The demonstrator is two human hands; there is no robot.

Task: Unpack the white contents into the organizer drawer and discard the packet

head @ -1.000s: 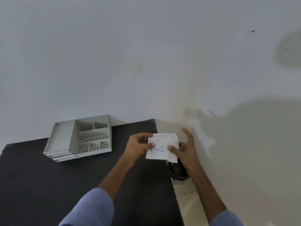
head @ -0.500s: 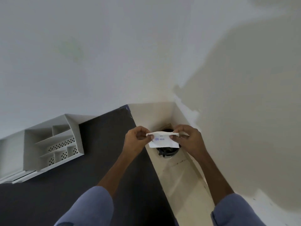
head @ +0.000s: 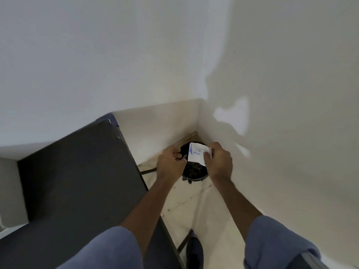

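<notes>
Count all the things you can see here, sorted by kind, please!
Hands: 2, left hand and right hand
White packet: 1
Black bin: 1
Dark table: 1
Shoe: 1
Total: 6

the organizer is cut off by the left edge; only a grey sliver shows, its compartments out of view. print on the packet is too small to read. the right hand covers the packet's right edge. the bin is largely hidden behind both hands; its contents are dark and indistinct. the shoe is cut off at the bottom edge.
</notes>
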